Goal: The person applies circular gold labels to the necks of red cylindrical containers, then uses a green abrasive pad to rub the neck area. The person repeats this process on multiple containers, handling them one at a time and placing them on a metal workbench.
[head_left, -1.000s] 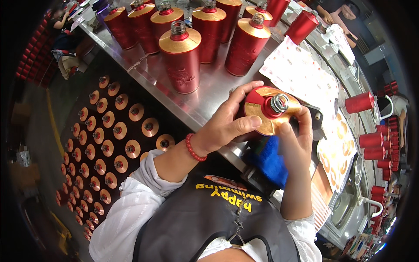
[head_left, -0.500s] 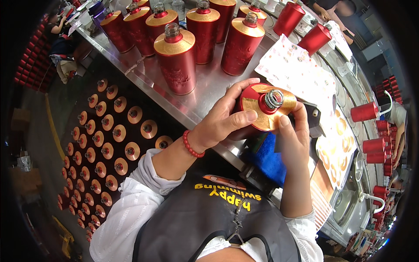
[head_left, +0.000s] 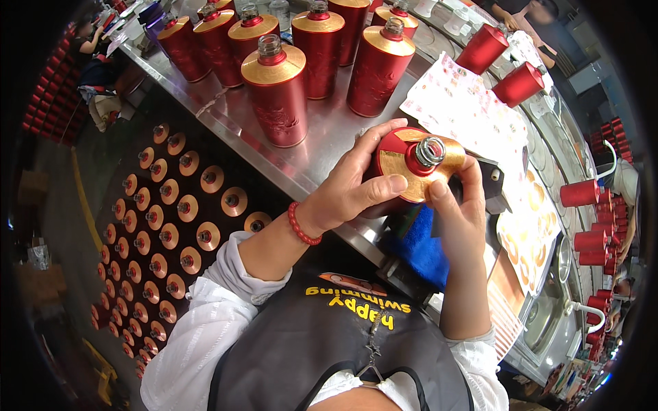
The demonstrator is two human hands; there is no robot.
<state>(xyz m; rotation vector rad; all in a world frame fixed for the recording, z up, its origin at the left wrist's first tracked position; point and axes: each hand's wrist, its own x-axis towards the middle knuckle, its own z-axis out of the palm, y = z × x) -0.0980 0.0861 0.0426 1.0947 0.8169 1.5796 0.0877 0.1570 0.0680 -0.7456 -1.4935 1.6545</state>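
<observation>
A red bottle (head_left: pixel 390 142) with a clear glass neck is tilted toward me between my two hands. Around its left side wraps my left hand (head_left: pixel 360 175), thumb pressed on the shoulder. A shiny gold foil label (head_left: pixel 394 167) covers part of that shoulder, and red shows bare at the far left of it. On the right the foil stands up in a curve, and my right hand (head_left: pixel 460 198) pinches it between thumb and fingers. The bottle's lower body is mostly hidden by my left hand.
Several gold-shouldered red bottles (head_left: pixel 275 99) stand on the steel table (head_left: pixel 322 147). More (head_left: pixel 208 236) fill the floor at left. A printed white sheet (head_left: pixel 462 103), gold ring labels (head_left: pixel 528 236), a blue cloth (head_left: pixel 418 250) and a conveyor with red bottles (head_left: pixel 519 84) lie at right.
The foil label has shifted on the shoulder: its far strip has drawn back rightward, baring more red at the far left. Conveyor bottles at the far right have moved along, rightward and nearer.
</observation>
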